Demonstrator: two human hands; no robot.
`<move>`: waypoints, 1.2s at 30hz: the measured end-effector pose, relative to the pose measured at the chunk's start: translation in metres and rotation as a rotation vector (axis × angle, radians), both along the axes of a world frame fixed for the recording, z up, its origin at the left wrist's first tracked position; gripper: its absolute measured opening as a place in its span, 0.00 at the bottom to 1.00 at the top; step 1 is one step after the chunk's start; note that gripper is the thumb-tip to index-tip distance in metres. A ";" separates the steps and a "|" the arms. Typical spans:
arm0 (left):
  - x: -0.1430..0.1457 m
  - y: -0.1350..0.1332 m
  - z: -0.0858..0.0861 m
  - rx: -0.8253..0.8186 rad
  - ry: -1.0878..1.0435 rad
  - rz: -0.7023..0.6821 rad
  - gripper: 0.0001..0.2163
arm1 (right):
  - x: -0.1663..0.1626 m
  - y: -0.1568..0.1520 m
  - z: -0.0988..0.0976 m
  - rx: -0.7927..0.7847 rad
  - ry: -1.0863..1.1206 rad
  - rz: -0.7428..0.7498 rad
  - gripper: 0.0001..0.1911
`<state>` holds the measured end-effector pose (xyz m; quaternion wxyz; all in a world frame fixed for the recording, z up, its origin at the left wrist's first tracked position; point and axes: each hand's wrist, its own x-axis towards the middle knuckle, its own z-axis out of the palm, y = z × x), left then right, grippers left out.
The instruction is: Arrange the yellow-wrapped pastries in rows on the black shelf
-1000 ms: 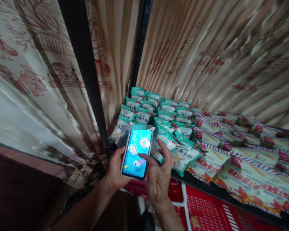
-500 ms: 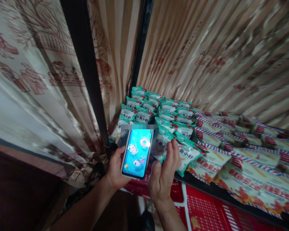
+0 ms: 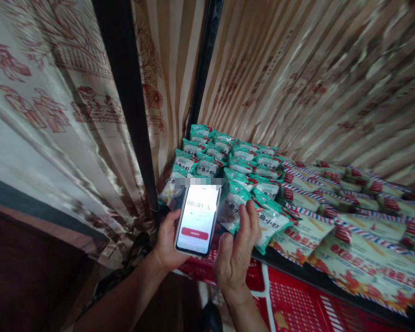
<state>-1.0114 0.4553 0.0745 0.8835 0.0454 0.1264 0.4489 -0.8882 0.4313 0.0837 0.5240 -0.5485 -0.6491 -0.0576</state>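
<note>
In the head view my left hand (image 3: 168, 244) grips a smartphone (image 3: 198, 219) by its left side and lower edge, screen facing up at me. The lit screen is mostly white, with timer digits near the top and a red button lower down. To the right of the phone, my right hand (image 3: 237, 246) hovers with its fingers raised and apart, holding nothing. Behind its fingertips stand green and white snack bags (image 3: 240, 203), set in rows on a dark shelf.
Cream snack bags (image 3: 366, 263) with striped edges fill the shelf to the right. A red plastic basket (image 3: 297, 295) with a white handle is below the shelf's front edge. Dark posts (image 3: 124, 87) and patterned curtains (image 3: 263, 60) enclose the left and back.
The phone screen has switched from a blue cartoon picture to a white page with timer digits and a red button. Both hands stay in nearly the same place.
</note>
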 end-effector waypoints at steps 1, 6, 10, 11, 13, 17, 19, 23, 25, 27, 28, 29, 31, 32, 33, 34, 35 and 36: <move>0.000 0.000 0.000 -0.014 0.004 0.007 0.21 | 0.000 0.000 0.000 -0.001 0.000 0.001 0.27; -0.002 0.001 0.001 -0.029 0.002 0.011 0.21 | 0.000 -0.001 -0.001 -0.012 0.012 0.013 0.26; -0.001 0.002 0.002 -0.003 0.001 0.000 0.22 | 0.000 -0.002 0.000 -0.017 0.000 0.012 0.25; -0.001 0.002 0.001 0.002 0.001 0.000 0.22 | 0.000 -0.002 0.000 -0.016 -0.004 0.011 0.25; 0.000 0.002 0.001 0.021 -0.009 -0.005 0.23 | 0.000 -0.001 0.000 -0.016 -0.006 0.012 0.25; 0.000 0.002 0.000 0.069 -0.042 -0.028 0.24 | 0.000 -0.001 0.001 -0.019 0.005 0.015 0.24; 0.000 0.003 -0.001 0.068 -0.048 -0.032 0.24 | 0.001 -0.001 0.001 -0.027 0.010 0.012 0.24; -0.001 0.004 0.000 0.073 -0.064 -0.031 0.24 | 0.003 -0.002 -0.002 -0.045 0.021 0.006 0.24; -0.001 0.005 0.001 0.097 -0.076 -0.027 0.23 | 0.003 -0.002 -0.003 -0.052 0.021 0.006 0.24; -0.001 0.006 0.002 0.124 -0.087 -0.024 0.23 | 0.004 -0.001 -0.004 -0.057 0.020 0.004 0.23; 0.000 0.006 0.002 0.135 -0.089 -0.022 0.23 | 0.004 -0.001 -0.004 -0.059 0.021 0.003 0.23; 0.000 0.007 0.002 0.145 -0.088 -0.022 0.23 | 0.005 0.000 -0.004 -0.061 0.022 0.003 0.23; 0.000 0.008 0.003 0.165 -0.075 -0.017 0.24 | 0.006 0.001 -0.003 -0.059 0.022 0.003 0.23; 0.000 0.009 0.002 0.173 -0.067 -0.016 0.25 | 0.006 0.002 -0.003 -0.057 0.021 0.002 0.23; 0.000 0.010 0.002 0.181 -0.060 -0.019 0.25 | 0.007 0.002 -0.003 -0.052 0.019 0.000 0.23; 0.000 0.010 0.001 0.187 -0.057 -0.023 0.26 | 0.007 0.003 -0.002 -0.046 0.017 0.000 0.22; 0.000 0.011 0.001 0.193 -0.058 -0.026 0.26 | 0.008 0.003 -0.002 -0.041 0.015 0.001 0.22; 0.000 0.012 0.000 0.196 -0.061 -0.028 0.26 | 0.008 0.004 -0.002 -0.037 0.014 0.004 0.22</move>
